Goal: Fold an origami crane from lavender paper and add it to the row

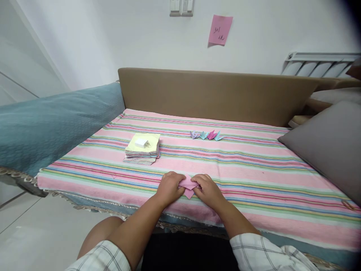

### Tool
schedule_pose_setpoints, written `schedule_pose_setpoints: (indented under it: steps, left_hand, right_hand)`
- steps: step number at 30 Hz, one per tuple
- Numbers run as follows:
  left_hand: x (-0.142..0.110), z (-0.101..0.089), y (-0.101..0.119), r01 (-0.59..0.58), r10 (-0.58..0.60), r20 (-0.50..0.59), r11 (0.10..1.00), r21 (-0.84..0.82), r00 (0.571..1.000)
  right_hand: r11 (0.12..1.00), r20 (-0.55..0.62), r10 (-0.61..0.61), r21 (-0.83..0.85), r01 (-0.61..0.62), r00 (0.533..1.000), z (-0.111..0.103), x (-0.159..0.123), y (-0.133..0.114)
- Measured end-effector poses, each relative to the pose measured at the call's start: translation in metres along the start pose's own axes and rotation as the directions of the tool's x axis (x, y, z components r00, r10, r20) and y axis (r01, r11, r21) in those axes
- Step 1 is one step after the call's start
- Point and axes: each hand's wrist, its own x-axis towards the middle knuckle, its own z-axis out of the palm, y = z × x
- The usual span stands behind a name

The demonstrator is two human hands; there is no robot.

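A small piece of pink folded paper (188, 183) lies low over the striped cloth, one point of it facing me. My left hand (170, 187) pinches its left side between thumb and fingers. On the right side, my right hand (208, 189) grips the paper the same way. Parts of both edges are hidden under my fingers. Farther back stands a short row of folded paper cranes (207, 135) in purple, teal and magenta. To the left is a stack of square paper sheets (142, 148), a yellow one uppermost, with a white plug adapter (141, 143) on top.
The striped cloth (245, 169) covers a sofa seat with a brown backrest (211, 94). A blue-covered armrest (64, 120) bounds the left, a grey cushion (329, 146) the right. A pink note (220, 30) and light switches (181, 6) are on the wall.
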Motion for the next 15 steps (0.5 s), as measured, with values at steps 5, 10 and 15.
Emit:
schedule_pose_setpoints:
  steps: [5, 10, 15]
  left_hand:
    - [0.0015, 0.0043, 0.0010, 0.043, -0.041, -0.043, 0.998, 0.041, 0.998]
    - [0.0024, 0.0057, 0.0012, 0.045, -0.041, -0.062, 0.998, 0.053, 0.997]
    - [0.0030, 0.0058, 0.0012, 0.039, -0.035, -0.067, 0.998, 0.056, 0.997]
  right_hand:
    - [0.998, -0.031, 0.023, -0.054, -0.025, 0.999, 0.0050, 0.0027, -0.0014]
    - [0.995, -0.027, 0.032, -0.094, -0.035, 0.999, 0.0059, 0.0060, -0.0025]
    - [0.996, -0.036, 0.035, -0.084, -0.038, 0.999, 0.0060, 0.0068, -0.0002]
